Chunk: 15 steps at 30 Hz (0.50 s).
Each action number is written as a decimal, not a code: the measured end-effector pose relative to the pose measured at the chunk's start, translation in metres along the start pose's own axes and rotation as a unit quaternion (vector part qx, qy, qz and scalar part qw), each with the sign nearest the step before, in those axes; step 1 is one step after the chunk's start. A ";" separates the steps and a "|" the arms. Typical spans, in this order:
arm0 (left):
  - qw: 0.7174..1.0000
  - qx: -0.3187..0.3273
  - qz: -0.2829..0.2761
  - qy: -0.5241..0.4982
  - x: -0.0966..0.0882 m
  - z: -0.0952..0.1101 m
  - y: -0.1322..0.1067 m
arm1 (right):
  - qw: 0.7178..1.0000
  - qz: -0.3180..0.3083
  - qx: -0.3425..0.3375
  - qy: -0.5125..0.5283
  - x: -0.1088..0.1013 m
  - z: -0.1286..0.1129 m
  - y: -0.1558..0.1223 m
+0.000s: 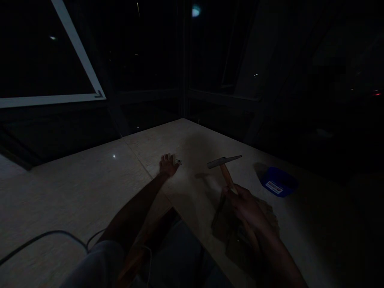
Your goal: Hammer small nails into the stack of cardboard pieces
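Note:
My right hand (243,202) is closed around the wooden handle of a hammer (227,175). The hammer's metal head is raised above the pale stone surface (141,146) and casts a shadow on it. Farther forward, my left hand (168,166) rests on that surface, fingers stretched forward and slightly apart. Close by its thumb side are small, thin dark pieces (179,161), too small to name. Whether the left hand touches them I cannot tell.
A blue plastic container (279,182) with a white label stands at the right. Beneath my right forearm is a dark, shadowed object (237,236), unclear in kind. A dark cable (57,232) runs at lower left. Dark window panes with a pale frame (84,60) border the surface.

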<state>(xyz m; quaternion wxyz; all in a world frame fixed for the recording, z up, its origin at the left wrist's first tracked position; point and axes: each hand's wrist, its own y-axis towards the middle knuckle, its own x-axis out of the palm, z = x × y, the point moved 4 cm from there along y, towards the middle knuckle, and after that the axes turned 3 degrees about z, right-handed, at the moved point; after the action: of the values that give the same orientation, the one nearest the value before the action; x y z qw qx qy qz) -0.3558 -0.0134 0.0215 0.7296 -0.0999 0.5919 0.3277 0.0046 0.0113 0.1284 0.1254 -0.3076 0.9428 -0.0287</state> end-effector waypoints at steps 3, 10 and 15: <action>1.000 0.021 0.015 -0.012 0.022 -0.014 0.011 | 1.000 0.000 0.020 0.017 -0.005 0.003 0.003; 0.988 0.142 -0.021 -0.048 0.043 -0.005 0.026 | 0.998 0.007 0.054 0.045 -0.005 0.005 0.006; 0.983 0.160 -0.042 -0.075 0.042 -0.002 0.014 | 0.998 0.006 0.051 0.047 -0.003 0.004 0.006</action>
<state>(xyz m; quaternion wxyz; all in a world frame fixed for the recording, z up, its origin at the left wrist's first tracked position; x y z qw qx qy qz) -0.3620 0.0118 -0.0145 0.7916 0.0183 0.5754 0.2048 0.0047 0.0183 0.1247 0.0969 -0.2936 0.9467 -0.0905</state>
